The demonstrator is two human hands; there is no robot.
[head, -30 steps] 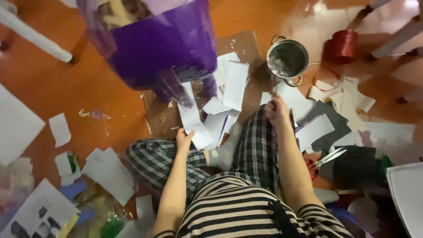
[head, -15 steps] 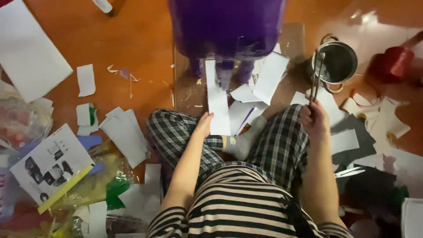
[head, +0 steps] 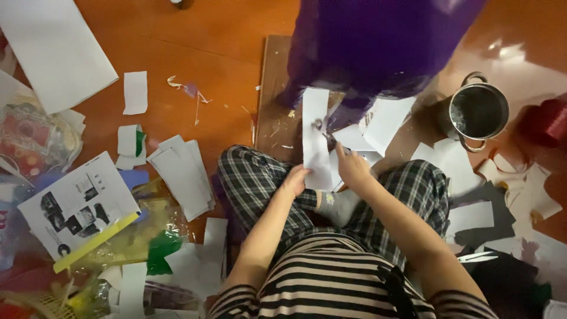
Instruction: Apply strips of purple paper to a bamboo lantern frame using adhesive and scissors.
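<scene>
The person sits cross-legged on the orange-brown floor [head: 224, 35], and the left hand [head: 295, 179] pinches the lower edge of a long white paper strip [head: 316, 139] that stands upright over the knees. The right hand [head: 352, 167] is closed around small scissors [head: 323, 131] whose blades meet the strip at its right side, about halfway up. Straight ahead at twelve o'clock hangs a big purple plastic bag [head: 378, 47], its bottom just touching the top of the strip, over a brown board [head: 273, 88] lying flat on the floor. At two o'clock stands a round metal pot [head: 477, 112] with two handles, and just beyond it a dark red spool [head: 546, 121]. At nine o'clock a printed sheet [head: 77, 204] with black pictures lies tilted, a yellow bar [head: 94, 242] across its lower corner, with crumpled clear wrapping and a green scrap [head: 162, 251] below it. A large white sheet [head: 56, 50] fills the ten o'clock corner, and a stack of white cut pieces [head: 183, 174] sits between it and the left knee. More white and dark grey scraps crowd the floor at three o'clock. The barest floor runs from eleven o'clock toward the board, with only a small white rectangle [head: 135, 93] and fine trimmings on it.
</scene>
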